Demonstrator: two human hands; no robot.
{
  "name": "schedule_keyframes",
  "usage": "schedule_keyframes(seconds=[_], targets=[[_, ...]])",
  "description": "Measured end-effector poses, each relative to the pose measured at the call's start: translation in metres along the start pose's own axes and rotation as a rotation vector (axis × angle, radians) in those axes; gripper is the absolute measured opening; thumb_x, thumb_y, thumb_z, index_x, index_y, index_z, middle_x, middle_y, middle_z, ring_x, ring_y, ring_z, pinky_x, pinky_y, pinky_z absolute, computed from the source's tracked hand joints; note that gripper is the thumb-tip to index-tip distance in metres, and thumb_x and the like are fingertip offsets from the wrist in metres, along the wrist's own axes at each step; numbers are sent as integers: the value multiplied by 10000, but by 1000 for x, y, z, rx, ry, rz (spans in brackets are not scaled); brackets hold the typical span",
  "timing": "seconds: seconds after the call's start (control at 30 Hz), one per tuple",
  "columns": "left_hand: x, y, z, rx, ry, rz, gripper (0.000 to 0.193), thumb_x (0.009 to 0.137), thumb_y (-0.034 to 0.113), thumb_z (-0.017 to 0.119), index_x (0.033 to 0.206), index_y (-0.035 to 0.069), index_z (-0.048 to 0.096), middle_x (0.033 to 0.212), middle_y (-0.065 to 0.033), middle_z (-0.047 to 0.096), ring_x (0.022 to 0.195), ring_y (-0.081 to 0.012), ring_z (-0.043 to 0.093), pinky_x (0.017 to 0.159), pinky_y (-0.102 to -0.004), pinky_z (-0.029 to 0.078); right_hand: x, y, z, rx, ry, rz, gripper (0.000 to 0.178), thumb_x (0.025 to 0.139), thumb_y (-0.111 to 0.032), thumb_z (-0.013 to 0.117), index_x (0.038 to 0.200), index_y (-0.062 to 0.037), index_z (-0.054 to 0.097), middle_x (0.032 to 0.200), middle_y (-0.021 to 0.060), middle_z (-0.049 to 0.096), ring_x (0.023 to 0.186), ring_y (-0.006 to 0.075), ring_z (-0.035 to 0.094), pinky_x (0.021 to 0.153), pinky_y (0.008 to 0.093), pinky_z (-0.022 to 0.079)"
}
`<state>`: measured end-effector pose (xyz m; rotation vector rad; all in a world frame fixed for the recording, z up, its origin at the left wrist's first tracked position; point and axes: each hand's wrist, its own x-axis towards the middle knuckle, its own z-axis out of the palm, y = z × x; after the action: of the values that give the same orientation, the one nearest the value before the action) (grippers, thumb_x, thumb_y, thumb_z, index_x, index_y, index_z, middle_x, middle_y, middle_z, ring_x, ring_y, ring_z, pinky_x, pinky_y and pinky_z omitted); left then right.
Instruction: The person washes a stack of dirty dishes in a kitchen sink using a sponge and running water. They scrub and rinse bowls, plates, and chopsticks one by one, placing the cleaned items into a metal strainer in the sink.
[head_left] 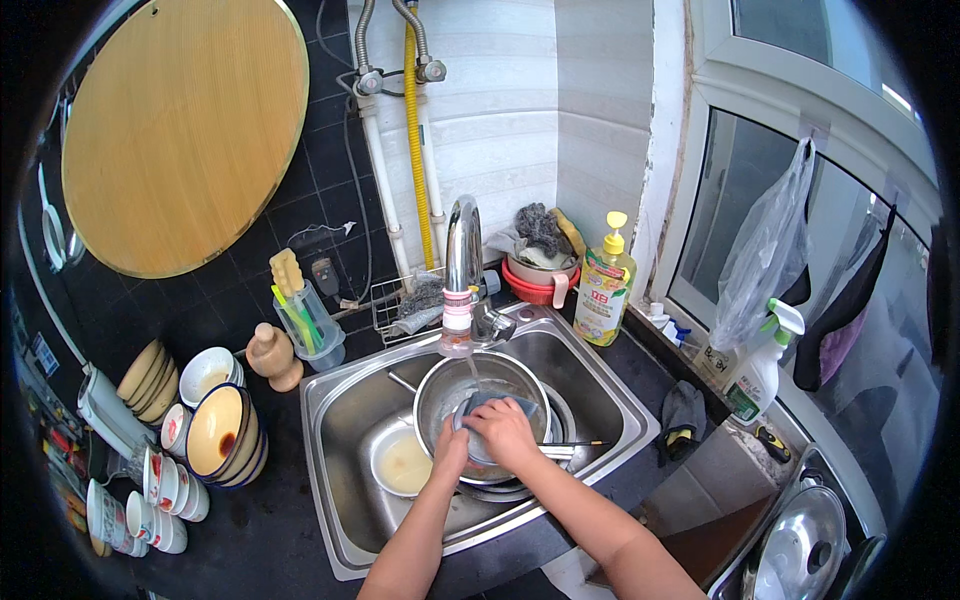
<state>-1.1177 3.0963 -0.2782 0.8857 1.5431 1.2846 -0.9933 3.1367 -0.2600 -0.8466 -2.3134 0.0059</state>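
Both hands are over a round stainless steel basin [432, 385] in the sink, under the running tap [463, 250]. A grey cloth [525, 405] is bunched between them. My right hand [503, 432] is closed over the cloth from above, its fingers bent. Beside it my left hand [450, 448] has its fingers closed at the cloth's left edge. Whether something else lies inside the cloth is hidden by my fingers. A thin stream of water [474, 370] falls just behind the cloth.
In the sink [340, 450], a white bowl [402, 465] holds cloudy liquid, and more metal pans sit under the basin. Stacked bowls [222, 430] and cups [165, 485] crowd the left counter. A yellow-capped soap bottle [603, 290] and a spray bottle [757, 375] stand right.
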Motion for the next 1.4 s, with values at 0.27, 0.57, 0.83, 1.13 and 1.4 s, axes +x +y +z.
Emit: schedule_keyframes(seconds=[0.27,0.57,0.83,1.13,1.4], targets=[[17,-26,-11,33,224,204,466,726,91,401,1168,-33,477,1129,-227,525,1069,-276,496,921,-331,361,-13,-15,10,17,-433,179,155,693,-232,580,739,-103,652,700,66,610,849,218,566,764,362,424],[7,-8,-10,-176,-122,-154,500,608,105,453,1093,-14,484,935,-145,553,894,-294,544,728,-395,487,27,25,-27,109,-132,-172,154,718,-87,514,867,-53,540,1004,97,523,1003,266,469,854,374,370],[4,-6,-13,-257,-232,-262,535,583,65,432,1116,17,424,909,-165,533,711,-336,573,484,-460,531,44,24,-25,-78,-308,-349,300,695,-179,618,981,-96,584,986,24,583,918,203,516,745,337,451],[-7,6,-1,-252,-123,-219,684,576,75,436,1257,48,382,969,-168,538,767,-324,574,484,-489,519,39,20,-9,-82,-112,-418,340,748,-157,492,1071,-78,564,1001,61,595,891,221,542,707,358,471],[18,-19,-1,204,201,358,546,667,91,426,1207,13,456,1072,-225,552,982,-364,541,844,-391,438,29,29,-25,-328,-536,414,461,746,-378,614,1086,-69,572,900,128,605,840,268,592,665,358,494]])
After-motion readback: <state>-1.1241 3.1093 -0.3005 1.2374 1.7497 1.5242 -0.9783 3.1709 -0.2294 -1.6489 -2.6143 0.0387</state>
